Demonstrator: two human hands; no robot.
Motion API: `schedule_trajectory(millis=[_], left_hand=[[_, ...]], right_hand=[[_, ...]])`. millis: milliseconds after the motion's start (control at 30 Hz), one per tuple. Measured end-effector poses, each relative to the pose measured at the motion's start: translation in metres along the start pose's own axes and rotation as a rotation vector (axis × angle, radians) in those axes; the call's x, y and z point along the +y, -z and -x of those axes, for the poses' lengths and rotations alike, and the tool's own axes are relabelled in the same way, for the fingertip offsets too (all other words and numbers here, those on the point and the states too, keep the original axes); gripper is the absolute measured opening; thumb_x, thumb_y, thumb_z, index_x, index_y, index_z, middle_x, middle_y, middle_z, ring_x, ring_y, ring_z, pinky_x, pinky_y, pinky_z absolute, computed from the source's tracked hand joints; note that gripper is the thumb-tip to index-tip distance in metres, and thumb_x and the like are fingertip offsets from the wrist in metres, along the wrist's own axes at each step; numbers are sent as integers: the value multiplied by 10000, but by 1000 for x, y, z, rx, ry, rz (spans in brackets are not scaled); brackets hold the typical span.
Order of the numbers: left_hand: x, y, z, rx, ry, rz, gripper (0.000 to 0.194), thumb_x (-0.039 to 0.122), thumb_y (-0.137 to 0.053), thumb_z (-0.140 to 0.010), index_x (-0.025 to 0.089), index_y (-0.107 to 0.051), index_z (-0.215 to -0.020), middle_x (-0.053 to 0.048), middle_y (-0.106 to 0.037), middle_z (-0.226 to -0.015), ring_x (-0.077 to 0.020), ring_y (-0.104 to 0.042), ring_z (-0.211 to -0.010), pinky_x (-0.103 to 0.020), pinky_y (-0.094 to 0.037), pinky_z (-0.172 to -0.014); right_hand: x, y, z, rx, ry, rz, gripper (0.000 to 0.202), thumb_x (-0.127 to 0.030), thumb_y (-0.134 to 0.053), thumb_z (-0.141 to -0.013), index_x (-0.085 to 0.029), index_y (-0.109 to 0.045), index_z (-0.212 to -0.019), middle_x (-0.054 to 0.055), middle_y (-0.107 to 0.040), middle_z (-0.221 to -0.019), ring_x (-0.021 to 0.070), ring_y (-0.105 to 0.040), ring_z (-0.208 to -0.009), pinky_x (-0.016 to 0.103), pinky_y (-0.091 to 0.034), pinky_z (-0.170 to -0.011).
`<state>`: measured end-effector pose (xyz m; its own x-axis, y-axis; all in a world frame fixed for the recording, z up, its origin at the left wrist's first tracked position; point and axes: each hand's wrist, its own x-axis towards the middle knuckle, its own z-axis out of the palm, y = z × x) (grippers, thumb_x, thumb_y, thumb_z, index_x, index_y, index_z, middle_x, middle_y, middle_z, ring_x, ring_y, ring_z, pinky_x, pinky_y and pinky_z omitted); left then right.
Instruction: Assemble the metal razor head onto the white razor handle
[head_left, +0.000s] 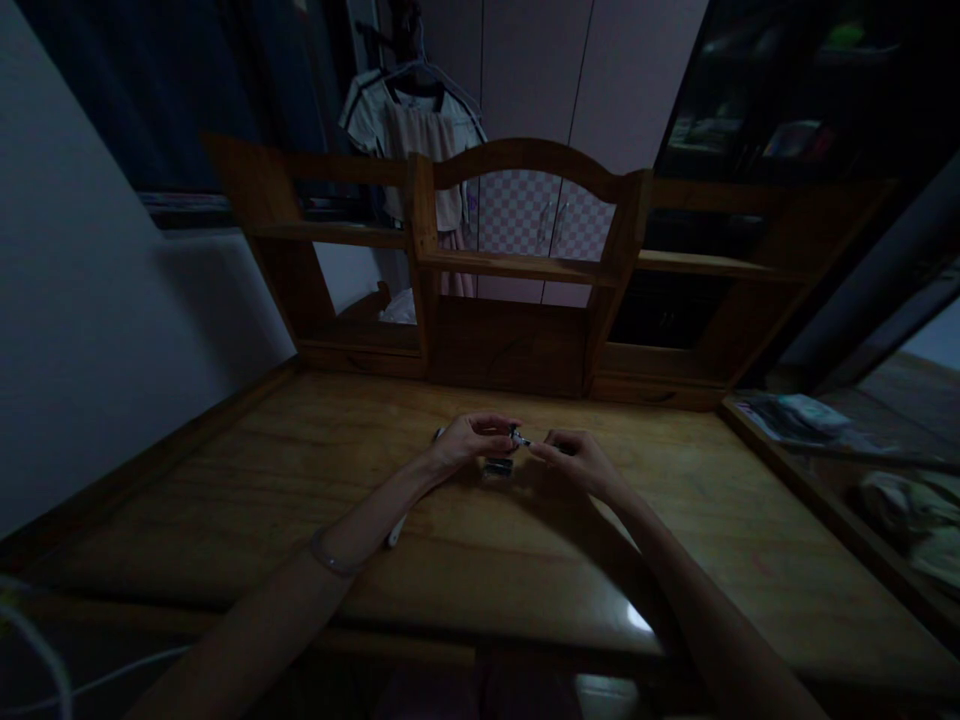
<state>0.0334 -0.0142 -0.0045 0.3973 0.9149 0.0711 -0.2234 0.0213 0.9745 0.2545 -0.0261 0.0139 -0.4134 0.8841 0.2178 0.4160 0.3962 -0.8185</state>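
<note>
Over the middle of the wooden desk (pixel 300 480), my left hand (pixel 472 440) pinches a small black-and-white piece (pixel 517 437) between thumb and fingertips. My right hand (pixel 577 460) is closed just to the right, its fingertips meeting the near end of that piece. Something dark shows among the right fingers, too small and dim to name. Below the left fingertips lies a small dark item with clear edges (pixel 499 467) on the desk. A slim white strip (pixel 396 532) lies under my left forearm, which covers its middle.
A wooden shelf unit (pixel 525 265) with small drawers stands along the back of the desk. Its raised wooden edge (pixel 810 500) runs down the right side, near papers and a plastic packet (pixel 814 412). A white wall (pixel 135 330) borders the left. White cables (pixel 45 650) hang at lower left.
</note>
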Motion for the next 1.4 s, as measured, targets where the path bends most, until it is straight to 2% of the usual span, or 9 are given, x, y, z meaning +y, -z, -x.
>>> schedule_trajectory(millis=[167,433,567,733,900,1200,1400], left_hand=[[-2,-2,-3,53,-39,-45,460,267,-826,-584,143,-667,-997,-74,-697,-943,-169,-647,-827,-309,-501,-772],[-3,-4,-3,-15,-15,26,448,315,-747,-700,150,-638,-1103,-108,-659,-1037,-199,-622,-923,-380,-505,-852],[-6,-3,-4,-2,-6,55,424,314,-735,-713,142,-643,-1089,-110,-659,-1010,-194,-625,-901,-375,-503,-854],[-9,3,-9,57,-33,33,408,294,-762,-689,124,-645,-1041,-83,-660,-941,-154,-633,-789,-354,-506,-834],[-9,3,-12,115,-70,68,369,284,-774,-676,118,-652,-982,-79,-656,-931,-154,-629,-802,-366,-513,-827],[1,0,-6,112,-55,134,358,280,-748,-709,127,-647,-1016,-72,-659,-932,-161,-630,-849,-370,-512,-851],[0,2,-6,143,-44,148,313,245,-720,-731,135,-645,-1015,-88,-667,-985,-159,-646,-842,-346,-508,-860]], right_hand=[[3,0,0,83,7,81,461,-582,-568,-783,-153,-590,-618,-26,-473,-545,95,-402,-516,223,-276,-476],[-1,0,4,169,27,153,463,-585,-560,-792,-147,-609,-650,-9,-505,-552,105,-426,-516,225,-269,-467],[-1,0,5,194,50,205,424,-567,-574,-787,-158,-619,-686,-1,-539,-574,119,-458,-536,229,-289,-482],[3,-1,6,189,97,251,280,-463,-582,-805,-186,-622,-793,10,-596,-700,143,-517,-649,229,-343,-554],[6,-2,6,185,160,275,146,-299,-507,-854,-204,-611,-889,32,-623,-826,159,-535,-741,249,-377,-643],[4,-3,6,208,144,293,230,-281,-495,-852,-224,-578,-1059,44,-638,-896,167,-551,-745,263,-390,-654],[6,-3,4,201,181,304,261,-255,-507,-862,-255,-580,-1113,52,-638,-1019,179,-579,-797,300,-424,-735]])
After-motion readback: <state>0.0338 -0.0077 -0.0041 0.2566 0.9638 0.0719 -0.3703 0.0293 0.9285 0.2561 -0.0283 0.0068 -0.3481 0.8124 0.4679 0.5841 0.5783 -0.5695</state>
